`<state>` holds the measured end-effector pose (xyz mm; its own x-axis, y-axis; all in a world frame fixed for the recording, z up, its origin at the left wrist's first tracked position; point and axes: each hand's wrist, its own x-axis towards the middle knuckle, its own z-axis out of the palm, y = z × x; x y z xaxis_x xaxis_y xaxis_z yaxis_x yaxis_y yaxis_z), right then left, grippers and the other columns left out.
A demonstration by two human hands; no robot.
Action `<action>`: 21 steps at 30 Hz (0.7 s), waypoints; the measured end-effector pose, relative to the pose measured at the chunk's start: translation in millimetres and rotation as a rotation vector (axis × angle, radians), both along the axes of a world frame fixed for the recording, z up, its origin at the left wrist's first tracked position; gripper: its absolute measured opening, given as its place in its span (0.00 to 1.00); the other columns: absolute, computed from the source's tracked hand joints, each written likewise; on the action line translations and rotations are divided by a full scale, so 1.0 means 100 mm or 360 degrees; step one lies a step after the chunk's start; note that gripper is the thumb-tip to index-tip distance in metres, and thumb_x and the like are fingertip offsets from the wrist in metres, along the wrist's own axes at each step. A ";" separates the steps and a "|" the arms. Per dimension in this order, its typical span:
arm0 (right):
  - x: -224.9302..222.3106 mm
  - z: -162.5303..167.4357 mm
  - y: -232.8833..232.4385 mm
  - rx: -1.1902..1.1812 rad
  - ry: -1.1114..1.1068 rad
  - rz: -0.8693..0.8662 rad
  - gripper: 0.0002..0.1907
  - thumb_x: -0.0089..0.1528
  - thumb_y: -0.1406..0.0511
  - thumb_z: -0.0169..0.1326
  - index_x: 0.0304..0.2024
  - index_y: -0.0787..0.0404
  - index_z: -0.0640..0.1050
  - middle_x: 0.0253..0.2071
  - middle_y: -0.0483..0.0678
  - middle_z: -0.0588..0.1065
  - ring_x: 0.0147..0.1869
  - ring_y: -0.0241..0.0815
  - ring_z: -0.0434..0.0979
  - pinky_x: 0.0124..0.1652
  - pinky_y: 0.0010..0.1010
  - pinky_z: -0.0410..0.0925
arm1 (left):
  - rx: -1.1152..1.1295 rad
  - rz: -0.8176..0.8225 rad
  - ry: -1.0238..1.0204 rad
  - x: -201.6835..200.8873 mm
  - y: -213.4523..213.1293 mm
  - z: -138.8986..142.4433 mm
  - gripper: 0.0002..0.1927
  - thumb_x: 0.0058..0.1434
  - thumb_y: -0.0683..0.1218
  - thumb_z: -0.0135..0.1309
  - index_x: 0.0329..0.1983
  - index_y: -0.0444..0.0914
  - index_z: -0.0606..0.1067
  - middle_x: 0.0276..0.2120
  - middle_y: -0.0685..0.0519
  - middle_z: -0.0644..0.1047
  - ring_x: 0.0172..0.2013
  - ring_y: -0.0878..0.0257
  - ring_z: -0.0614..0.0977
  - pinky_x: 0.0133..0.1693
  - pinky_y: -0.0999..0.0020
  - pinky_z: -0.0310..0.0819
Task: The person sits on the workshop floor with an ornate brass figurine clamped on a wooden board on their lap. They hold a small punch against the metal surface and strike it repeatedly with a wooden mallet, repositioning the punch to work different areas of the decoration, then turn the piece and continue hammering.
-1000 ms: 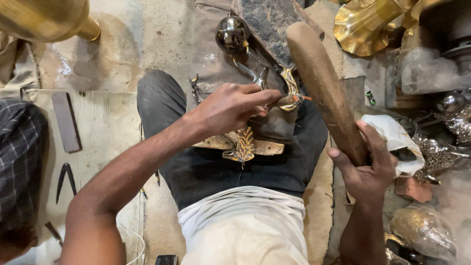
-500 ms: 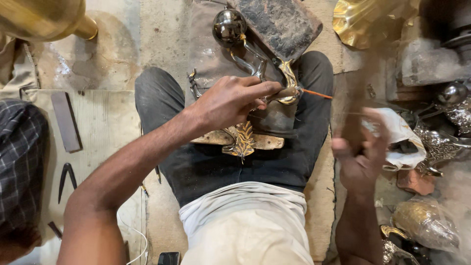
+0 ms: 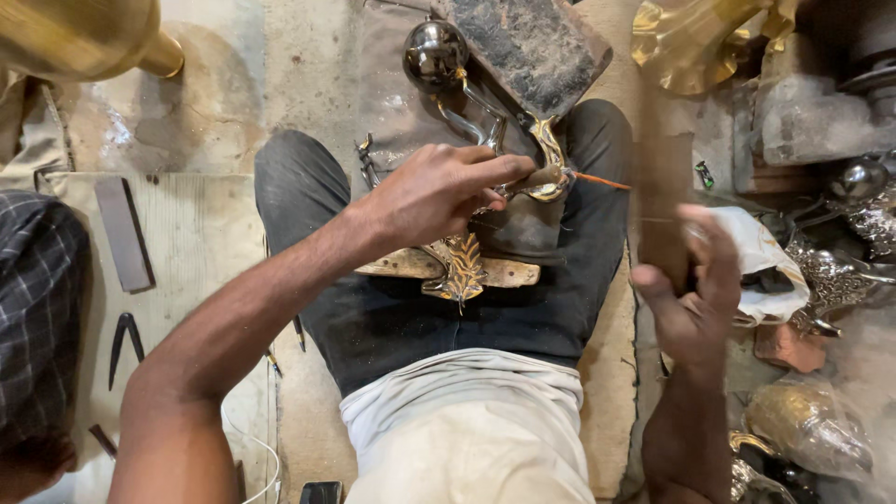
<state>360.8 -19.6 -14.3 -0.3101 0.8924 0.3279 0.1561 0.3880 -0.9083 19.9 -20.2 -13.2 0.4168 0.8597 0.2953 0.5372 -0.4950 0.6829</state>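
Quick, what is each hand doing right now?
Left hand: closed, pinching a thin tool against the brass piece.
Right hand: closed around a blurred wooden mallet.

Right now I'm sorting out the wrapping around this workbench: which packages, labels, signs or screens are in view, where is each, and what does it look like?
No labels, signs or screens show.
White bag: crumpled plastic or paper, just right of the blurred right hand.
Clear plastic wrap: bottom right, bundled around a brass-coloured piece.
Left hand: on the brass workpiece in the lap, unwrapped.
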 end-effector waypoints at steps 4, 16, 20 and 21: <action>-0.06 0.05 0.02 0.0062 -0.0202 0.0011 0.35 0.61 0.68 0.68 0.68 0.59 0.70 0.48 0.45 0.77 0.44 0.36 0.77 0.44 0.24 0.70 | -0.0003 -0.0034 -0.0097 -0.02 0.02 0.00 0.28 0.60 0.36 0.60 0.64 0.42 0.71 0.40 0.46 0.80 0.38 0.47 0.84 0.35 0.51 0.76; 0.11 -0.01 -0.10 0.0071 -0.0546 0.0021 0.32 0.64 0.67 0.66 0.69 0.61 0.70 0.48 0.52 0.78 0.47 0.36 0.77 0.48 0.25 0.69 | -0.0023 -0.0072 -0.0015 -0.03 0.05 0.05 0.27 0.62 0.40 0.59 0.65 0.43 0.70 0.42 0.47 0.81 0.38 0.47 0.84 0.37 0.49 0.77; 0.09 0.02 -0.13 0.0027 -0.0496 0.0063 0.32 0.65 0.66 0.65 0.69 0.60 0.69 0.47 0.51 0.78 0.46 0.35 0.76 0.44 0.23 0.69 | -0.0045 -0.0075 -0.0008 -0.04 0.06 0.05 0.25 0.63 0.41 0.59 0.64 0.43 0.71 0.42 0.48 0.81 0.40 0.49 0.85 0.38 0.50 0.77; 0.08 0.03 -0.14 0.0012 -0.0600 0.0123 0.34 0.62 0.65 0.66 0.69 0.59 0.69 0.43 0.49 0.80 0.40 0.34 0.77 0.38 0.22 0.69 | -0.0038 -0.0081 -0.0005 -0.03 0.06 0.04 0.24 0.64 0.41 0.59 0.64 0.42 0.71 0.42 0.49 0.81 0.40 0.49 0.85 0.38 0.50 0.78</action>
<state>368.5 -33.2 -11.1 -0.4761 0.8597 0.1848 0.4486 0.4182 -0.7898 16.5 -14.0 -8.8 0.4591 0.8442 0.2766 0.5096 -0.5053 0.6964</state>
